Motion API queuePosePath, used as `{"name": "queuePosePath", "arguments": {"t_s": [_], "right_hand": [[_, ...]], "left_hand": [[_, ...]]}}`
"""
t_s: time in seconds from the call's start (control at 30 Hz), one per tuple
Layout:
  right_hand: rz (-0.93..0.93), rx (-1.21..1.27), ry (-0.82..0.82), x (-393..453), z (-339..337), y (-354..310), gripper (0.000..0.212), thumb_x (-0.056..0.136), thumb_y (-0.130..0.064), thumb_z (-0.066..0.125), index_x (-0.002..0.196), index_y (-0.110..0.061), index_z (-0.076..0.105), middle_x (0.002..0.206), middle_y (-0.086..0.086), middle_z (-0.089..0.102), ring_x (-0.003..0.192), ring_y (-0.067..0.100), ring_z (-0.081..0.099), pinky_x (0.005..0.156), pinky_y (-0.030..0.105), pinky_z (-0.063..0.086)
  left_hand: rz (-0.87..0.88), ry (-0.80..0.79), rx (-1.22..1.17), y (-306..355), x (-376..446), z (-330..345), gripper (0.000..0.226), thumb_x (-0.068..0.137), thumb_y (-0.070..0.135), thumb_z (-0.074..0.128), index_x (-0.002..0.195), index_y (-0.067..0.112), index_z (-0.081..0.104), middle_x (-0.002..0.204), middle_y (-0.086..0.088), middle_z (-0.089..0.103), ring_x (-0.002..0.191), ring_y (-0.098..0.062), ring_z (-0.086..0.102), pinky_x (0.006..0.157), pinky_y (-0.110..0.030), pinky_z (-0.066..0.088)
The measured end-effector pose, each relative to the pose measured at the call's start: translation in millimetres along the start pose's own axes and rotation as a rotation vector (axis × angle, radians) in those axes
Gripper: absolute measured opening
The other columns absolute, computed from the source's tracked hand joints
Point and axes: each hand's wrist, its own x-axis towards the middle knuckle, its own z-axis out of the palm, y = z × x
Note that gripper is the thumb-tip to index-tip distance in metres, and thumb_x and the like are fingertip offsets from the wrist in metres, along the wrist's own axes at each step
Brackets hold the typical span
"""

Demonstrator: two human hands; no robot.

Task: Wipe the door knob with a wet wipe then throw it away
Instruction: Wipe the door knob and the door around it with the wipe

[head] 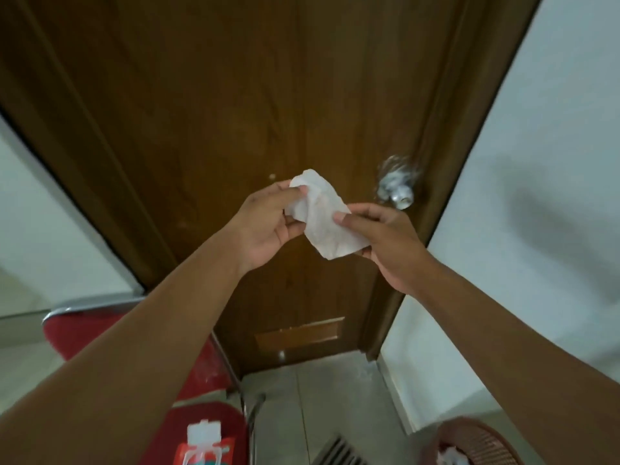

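Observation:
A white wet wipe (323, 223) hangs stretched between both hands in front of a brown wooden door (235, 112). My left hand (268, 223) pinches its upper left end. My right hand (385, 239) pinches its lower right edge between thumb and fingers. The silver round door knob (397, 189) sits on the door's right side, just above and behind my right hand, apart from the wipe. A brown woven bin (483, 441) with crumpled white paper inside stands at the bottom right.
A red chair (80, 327) with a chrome frame stands at the left; a wet wipe pack (204, 444) with its lid flipped up lies on its seat. White walls flank the door. The floor is tiled, with a drain grate (339, 453) near the bottom.

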Motion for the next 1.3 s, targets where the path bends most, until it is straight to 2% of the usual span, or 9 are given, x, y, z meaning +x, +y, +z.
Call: {"name": "queuePosePath", "arguments": {"t_s": [0.17,0.37,0.53,0.7,0.83,0.93,1.07,1.23,1.3], "right_hand": [[-0.098,-0.071,0.096,-4,-66,-38,0.022,0.089,-0.036,0.072,0.104,-0.020,0.071,0.106,-0.002,0.071,0.103,0.016,0.067,0.085,0.030,0.060],[-0.197,-0.151,0.117,-6,-134,-63,0.019,0.093,-0.033,0.068,0.105,-0.019,0.068,0.109,0.003,0.065,0.105,0.020,0.063,0.082,0.033,0.060],[-0.125,-0.051,0.109,-5,-168,-70,0.020,0.089,-0.028,0.074,0.102,-0.013,0.070,0.105,0.005,0.069,0.098,0.022,0.068,0.075,0.032,0.061],[-0.158,-0.158,0.237,9,-175,-67,0.017,0.088,-0.029,0.076,0.098,-0.017,0.070,0.096,0.000,0.069,0.086,0.013,0.067,0.060,0.019,0.053],[-0.146,-0.241,0.284,30,-172,-57,0.012,0.087,-0.031,0.076,0.093,-0.022,0.070,0.094,-0.003,0.067,0.085,0.013,0.066,0.060,0.021,0.053],[-0.127,-0.314,0.378,48,-173,-53,0.011,0.088,-0.033,0.075,0.089,-0.025,0.068,0.094,-0.006,0.064,0.086,0.014,0.062,0.057,0.022,0.052],[-0.183,-0.334,0.399,70,-172,-50,0.004,0.088,-0.028,0.074,0.088,-0.024,0.073,0.089,-0.007,0.067,0.084,0.013,0.063,0.059,0.024,0.052],[-0.157,-0.388,0.231,89,-160,-57,0.004,0.088,-0.030,0.074,0.091,-0.027,0.073,0.092,-0.004,0.069,0.087,0.017,0.066,0.060,0.022,0.053],[-0.153,-0.308,0.182,93,-160,-60,0.010,0.086,-0.031,0.076,0.094,-0.026,0.075,0.094,-0.003,0.071,0.091,0.018,0.067,0.064,0.022,0.057]], "left_hand": [[-0.080,-0.085,0.089,21,4,73,0.037,0.089,0.021,0.075,0.124,0.013,0.067,0.122,-0.011,0.071,0.115,-0.024,0.070,0.098,-0.039,0.058],[-0.092,-0.092,0.289,30,24,142,0.040,0.082,0.009,0.081,0.121,0.009,0.070,0.116,-0.010,0.073,0.109,-0.021,0.069,0.076,-0.026,0.060],[-0.066,-0.098,0.160,30,38,161,0.044,0.082,-0.003,0.078,0.123,0.010,0.068,0.121,-0.014,0.071,0.112,-0.026,0.070,0.079,-0.031,0.063],[-0.088,-0.064,0.020,21,53,165,0.049,0.075,-0.005,0.079,0.120,0.011,0.068,0.124,-0.018,0.069,0.113,-0.030,0.069,0.082,-0.035,0.064],[-0.116,-0.033,-0.108,22,77,158,0.048,0.081,-0.007,0.073,0.125,0.011,0.067,0.123,-0.019,0.068,0.111,-0.029,0.069,0.083,-0.036,0.064],[-0.191,-0.101,-0.165,28,96,150,0.050,0.079,-0.008,0.073,0.127,0.005,0.067,0.118,-0.017,0.070,0.087,-0.016,0.066,0.070,-0.025,0.062],[-0.264,-0.206,0.303,30,122,142,0.054,0.078,-0.004,0.078,0.129,0.006,0.066,0.099,-0.008,0.069,0.071,-0.008,0.058,0.059,-0.018,0.055],[0.025,-0.416,0.835,25,144,148,0.056,0.089,0.013,0.078,0.137,0.034,0.060,0.123,0.011,0.066,0.115,-0.007,0.062,0.082,-0.020,0.052],[0.071,-0.448,0.865,22,152,149,0.048,0.091,0.020,0.077,0.135,0.032,0.063,0.122,0.009,0.069,0.113,-0.011,0.064,0.085,-0.023,0.054]]}}
